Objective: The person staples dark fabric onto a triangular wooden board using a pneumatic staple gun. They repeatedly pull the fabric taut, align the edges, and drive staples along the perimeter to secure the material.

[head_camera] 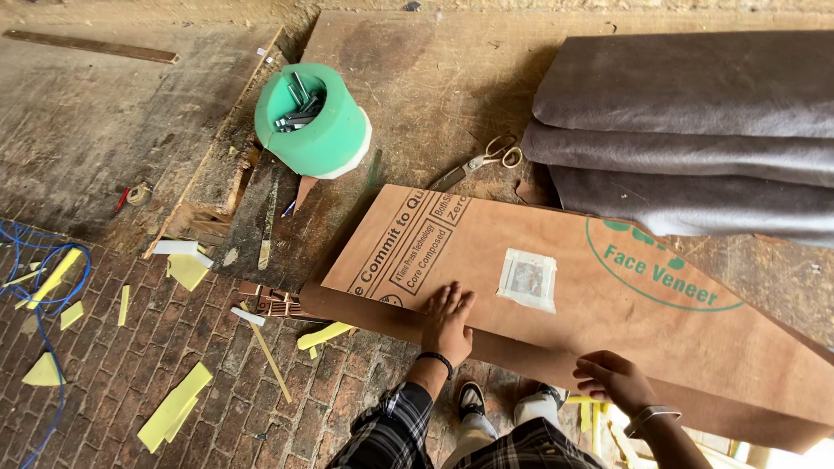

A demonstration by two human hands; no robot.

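- Nearest the lens: plaid sleeves and knees at the bottom edge, one shoe [471, 401] on brick below.
- Left hand [447, 320] pressed flat on the plywood board [599, 304], fingers spread and extended, gripping nothing; dark band at the wrist.
- Right hand [615, 379] over the board's near edge, fingers loosely curled, touching the edge at most; cannot tell whether anything is pinched. Watch on that wrist.
- Board lying tilted across the workbench [417, 78], near edge overhanging toward the knees, far corner just beside the scissors [482, 161]; printed brown face, smooth, with a small taped square patch [527, 279] near the middle.
- Open room: bare board face between the two hands and to the right of the patch; little room at the far right, where the fabric sits on the board's far edge.
- Grey fabric [695, 122] folded in three thick layers, soft and matte, at the upper right.
- Green foam ring [317, 113], round, holding metal pieces in its hollow, well apart from the hands at the upper left of the bench.
- Bench of worn, scratched wood sheets, dusty, with chipped edges.
- Floor of dull red brick [174, 347], strewn with yellow foam scraps [174, 406] and thin sticks; blue cable [43, 278] looping at the far left.
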